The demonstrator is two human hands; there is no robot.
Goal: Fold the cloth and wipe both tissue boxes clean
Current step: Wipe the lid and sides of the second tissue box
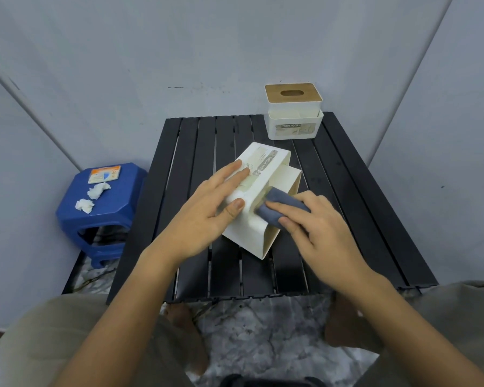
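1. Head view: I look down on a black slatted table (pixel 347 219), with my knees below its near edge.
2. My left hand (pixel 207 219) lies flat on the white tissue box (pixel 259 174) that is tipped on its side in the middle of the table — fingers straight along its labelled face, thumb pressed against the near edge.
3. My right hand (pixel 316 230) holds the folded blue-grey cloth (pixel 280 205), fingers curled over it, pressing it onto the box's upper side just beside my left thumb.
4. The box's open bottom faces right and towards me.
5. The second tissue box (pixel 295 124) stands upright at the far right of the table — wooden lid with an oval slot on top — well apart from both hands.
6. Left of the table stands a blue stool (pixel 123 208) carrying two crumpled tissues (pixel 91 198) and a small orange-and-white packet (pixel 104 174).
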